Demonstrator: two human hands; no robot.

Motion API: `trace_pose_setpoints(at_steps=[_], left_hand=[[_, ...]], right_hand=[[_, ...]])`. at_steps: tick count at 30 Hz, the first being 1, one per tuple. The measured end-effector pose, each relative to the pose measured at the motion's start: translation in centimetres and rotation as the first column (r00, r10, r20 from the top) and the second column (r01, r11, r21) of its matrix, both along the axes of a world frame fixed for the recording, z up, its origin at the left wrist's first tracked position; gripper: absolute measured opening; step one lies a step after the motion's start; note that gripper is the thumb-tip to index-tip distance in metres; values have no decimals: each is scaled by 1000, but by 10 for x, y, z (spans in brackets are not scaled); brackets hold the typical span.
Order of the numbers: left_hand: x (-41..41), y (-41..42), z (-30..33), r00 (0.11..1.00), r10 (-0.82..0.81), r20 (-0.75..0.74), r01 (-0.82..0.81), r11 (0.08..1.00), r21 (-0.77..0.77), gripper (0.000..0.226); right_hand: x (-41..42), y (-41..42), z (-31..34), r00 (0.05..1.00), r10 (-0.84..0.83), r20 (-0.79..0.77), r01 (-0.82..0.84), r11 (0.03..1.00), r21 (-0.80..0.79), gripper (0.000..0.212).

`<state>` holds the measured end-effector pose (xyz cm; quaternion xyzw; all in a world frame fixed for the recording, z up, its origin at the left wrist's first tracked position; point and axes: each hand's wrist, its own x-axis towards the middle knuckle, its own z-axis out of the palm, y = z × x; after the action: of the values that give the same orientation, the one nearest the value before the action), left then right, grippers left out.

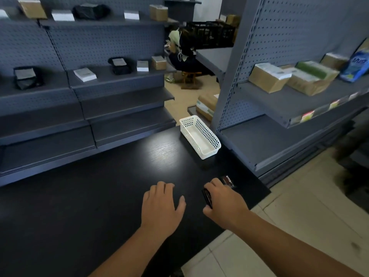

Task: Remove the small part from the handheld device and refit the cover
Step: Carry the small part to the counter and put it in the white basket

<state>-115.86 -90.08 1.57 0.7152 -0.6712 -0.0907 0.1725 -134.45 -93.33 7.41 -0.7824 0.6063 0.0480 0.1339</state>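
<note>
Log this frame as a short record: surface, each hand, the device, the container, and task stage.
surface: dark table, grey shelving behind and to the right
left hand: empty, palm down, flat on the table
right hand: over the dark handheld device, fingers curled around it at the table's right edge
device state: mostly hidden; labelled end shows past the fingers; cover on or off cannot be told
basket: white, perforated, looks empty, far right of table
task stage: device just grasped, no small part visible
</note>
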Motion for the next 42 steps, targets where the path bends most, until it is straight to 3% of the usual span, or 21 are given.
trace_pose_setpoints(at_steps=[8, 16, 26, 36, 42], left_hand=[[-38, -89, -16, 999, 37, -1, -37, 995, 89, 53], [-57, -147, -19, 987, 140, 78, -151, 974, 168, 56], [-82, -206, -28, 947, 285, 148, -315, 914, 255, 58], [-81, -226, -50, 927, 324, 189, -370, 871, 324, 57], [-84, -227, -63, 927, 348, 141, -376, 861, 342, 53]], right_hand=[[-48, -105, -7, 998, 9, -61, -6, 998, 57, 50], [-71, -198, -30, 988, 141, -67, -132, 984, 124, 46], [-65, -320, -67, 965, 257, 51, -262, 954, 148, 44], [-37, -374, -110, 945, 326, 15, -324, 929, 180, 36], [-22, -393, -134, 933, 358, -33, -345, 918, 198, 40]])
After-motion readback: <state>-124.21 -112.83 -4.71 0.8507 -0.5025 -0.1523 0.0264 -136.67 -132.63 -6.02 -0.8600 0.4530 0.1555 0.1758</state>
